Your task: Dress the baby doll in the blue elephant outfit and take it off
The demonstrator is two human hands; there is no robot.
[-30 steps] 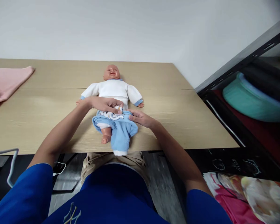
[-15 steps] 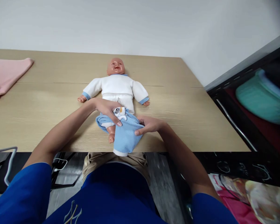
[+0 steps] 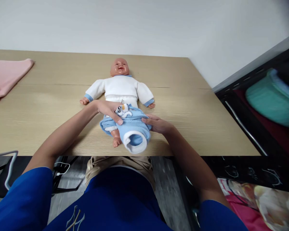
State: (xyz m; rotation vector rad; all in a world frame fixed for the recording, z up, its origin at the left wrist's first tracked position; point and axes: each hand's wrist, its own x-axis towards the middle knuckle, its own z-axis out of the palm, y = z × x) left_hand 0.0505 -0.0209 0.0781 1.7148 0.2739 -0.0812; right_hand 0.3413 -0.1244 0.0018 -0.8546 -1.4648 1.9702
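A baby doll in a white top with blue cuffs lies on its back on the table, head away from me. Light blue baby trousers with a white cuff and an embroidered patch are around its lower legs. One bare foot sticks out of the left trouser leg. The other foot is hidden in the fabric, whose round cuff opening faces me. My left hand grips the trousers by the patch, thumb on top. My right hand pinches their right side between thumb and fingers.
A pink cloth lies at the table's left end. The wooden table ends at its front edge close to my body. On the right stands a black shelf holding a teal container, with a pink bag lower down.
The right trouser leg's cuff has lifted from hanging over the table edge and turned so its opening shows. My right hand has moved slightly up and right with the fabric.
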